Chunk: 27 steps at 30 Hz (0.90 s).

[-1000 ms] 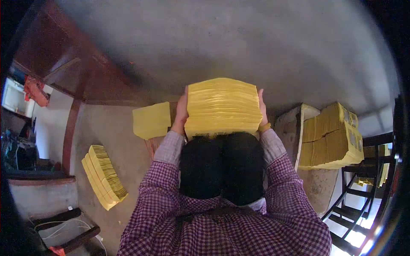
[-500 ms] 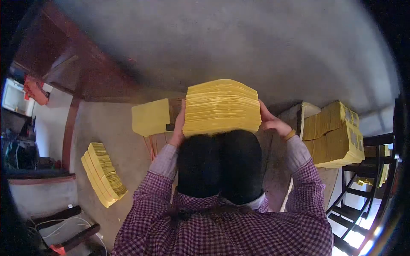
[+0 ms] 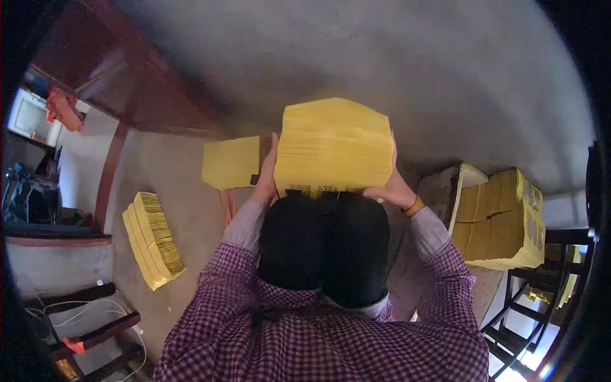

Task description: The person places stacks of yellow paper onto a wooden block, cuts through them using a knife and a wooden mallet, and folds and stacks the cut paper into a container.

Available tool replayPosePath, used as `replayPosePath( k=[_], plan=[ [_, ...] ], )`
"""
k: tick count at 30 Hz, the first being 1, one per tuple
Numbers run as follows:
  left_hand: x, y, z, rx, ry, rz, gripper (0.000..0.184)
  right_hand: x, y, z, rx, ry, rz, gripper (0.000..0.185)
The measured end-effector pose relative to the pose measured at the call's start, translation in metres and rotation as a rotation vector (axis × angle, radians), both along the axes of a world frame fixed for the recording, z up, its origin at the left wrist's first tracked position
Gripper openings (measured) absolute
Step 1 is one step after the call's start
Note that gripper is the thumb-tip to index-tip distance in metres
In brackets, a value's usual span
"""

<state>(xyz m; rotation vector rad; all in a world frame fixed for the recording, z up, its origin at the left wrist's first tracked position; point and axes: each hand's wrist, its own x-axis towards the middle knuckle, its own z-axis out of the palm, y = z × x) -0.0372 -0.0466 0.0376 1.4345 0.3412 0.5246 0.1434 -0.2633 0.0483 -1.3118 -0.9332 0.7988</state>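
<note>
A thick stack of yellow paper [image 3: 335, 143] stands at the front of my dark-covered knees [image 3: 324, 248]. Its left edge is gripped by my left hand [image 3: 268, 170], fingers reaching around the far side and partly hidden. On the opposite edge my right hand [image 3: 397, 189] holds on, with its thumb along the lower near corner. Dark printed marks show along the stack's lower edge. Just left of my left hand lies another pile of yellow paper [image 3: 230, 163], with reddish strands hanging beneath it.
A tied bundle of yellow paper [image 3: 153, 242] lies on the floor at left. Large yellow paper stacks [image 3: 499, 223] stand at right, beside a dark ladder-like frame [image 3: 531, 312]. At lower left is a dark wooden frame [image 3: 95, 321] with white cord.
The stack has tilted, so its layered edges now show less and a broad, smoother yellow face shows. My right thumb has moved inward along the lower edge. The view has shifted slightly.
</note>
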Motion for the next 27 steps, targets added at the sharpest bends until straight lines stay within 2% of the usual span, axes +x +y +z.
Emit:
replayPosePath(
  k=[2,3,5,6,8,9,11,12,14,15,17,18,19,21,22,25,27],
  plan=[
    [-0.002,0.003,-0.014,-0.619,0.050,0.014,0.055,0.012,-0.009,-0.017,-0.095,-0.094,0.062,0.127],
    [-0.004,0.005,-0.030,-0.623,0.056,0.020,0.055,0.017,-0.012,-0.027,-0.126,-0.122,0.084,0.127],
    [-0.009,0.005,-0.060,-0.071,-0.015,0.151,0.049,0.024,-0.012,-0.038,-0.346,-0.293,0.115,0.122],
    [-0.009,0.005,-0.054,-0.066,-0.024,0.156,0.049,0.026,-0.010,-0.038,-0.415,-0.357,0.128,0.121],
    [-0.009,-0.001,-0.029,0.209,0.000,0.059,0.047,0.018,-0.009,-0.034,-0.331,-0.339,0.133,0.114],
    [-0.005,-0.003,-0.016,0.211,-0.006,0.058,0.047,0.013,-0.008,-0.031,-0.303,-0.334,0.134,0.112],
    [0.007,-0.007,0.011,-0.017,-0.064,0.042,0.047,-0.001,-0.002,-0.028,-0.126,-0.361,-0.083,0.104],
    [0.013,-0.006,0.025,-0.130,-0.093,0.035,0.047,-0.002,0.004,-0.021,-0.124,-0.366,-0.085,0.104],
    [0.021,0.005,0.049,-0.301,-0.129,0.027,0.047,-0.002,0.017,0.010,-0.044,-0.202,-0.185,0.093],
    [0.024,0.013,0.060,-0.359,-0.140,0.026,0.047,-0.001,0.023,0.030,-0.042,-0.202,-0.182,0.093],
    [0.024,0.040,0.081,-0.746,0.043,-0.234,0.051,0.002,0.037,0.061,-0.109,0.264,-0.206,0.084],
    [0.019,0.028,0.110,-0.458,0.184,-0.114,0.062,0.007,0.040,0.057,-0.101,0.507,-0.161,0.065],
    [0.020,0.040,0.101,-0.455,0.182,-0.110,0.062,0.016,0.042,0.050,-0.098,0.506,-0.156,0.065],
    [0.029,0.070,0.066,-0.447,0.389,-0.249,0.072,0.029,0.045,0.036,-0.286,0.682,-0.128,0.051],
    [0.027,0.069,0.061,-0.498,0.399,-0.311,0.073,0.026,0.047,0.031,-0.319,0.589,-0.189,0.042],
    [0.035,0.059,0.049,-0.432,0.341,-0.181,0.069,0.034,0.057,0.028,-0.229,0.644,-0.122,0.042],
    [0.049,0.055,0.046,-0.485,0.269,-0.190,0.068,0.048,0.065,0.024,-0.185,0.612,-0.140,0.042]
  ],
)
